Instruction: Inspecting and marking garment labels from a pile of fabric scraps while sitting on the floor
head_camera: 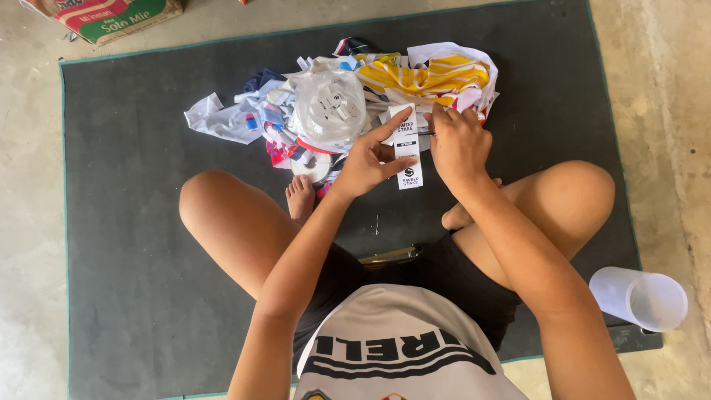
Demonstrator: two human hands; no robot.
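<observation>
At centre frame, the left hand (366,159) pinches a white printed tag (407,152), steadying it flat. The right hand (458,144) closes on a thin dark tool (427,133) at the tag's upper edge, above a garment pile (333,104) on the dark mat (133,185).

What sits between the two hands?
Head view: a white paper tag with black print spans the gap, left hand pinching one edge, right hand at the other.
</observation>
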